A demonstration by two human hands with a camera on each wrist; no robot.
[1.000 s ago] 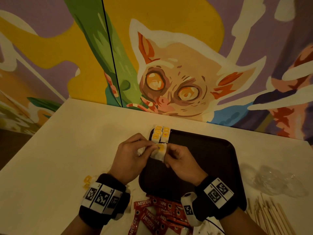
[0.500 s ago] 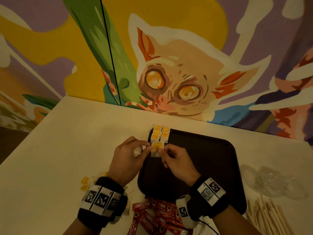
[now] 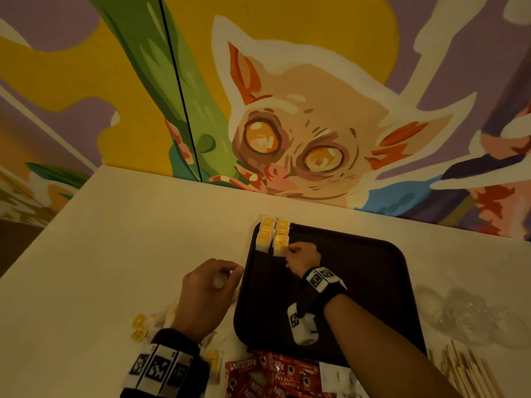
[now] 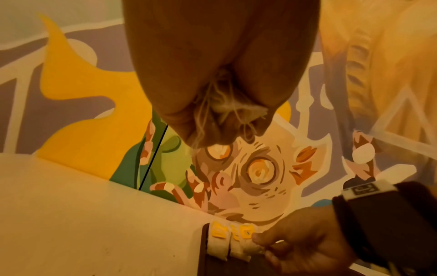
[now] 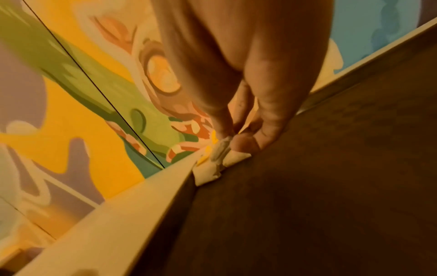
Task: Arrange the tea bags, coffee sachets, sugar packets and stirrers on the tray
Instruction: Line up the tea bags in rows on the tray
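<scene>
Tray (image 3: 373, 282) holds tea bags (image 3: 273, 234); right hand (image 3: 301, 258) pinches one, left hand (image 3: 207, 291) clutches string.

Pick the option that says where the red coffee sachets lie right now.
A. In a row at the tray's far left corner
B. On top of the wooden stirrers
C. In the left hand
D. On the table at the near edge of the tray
D: the coffee sachets lie in a loose heap on the table, against the near rim of the tray, not on its floor.
</scene>
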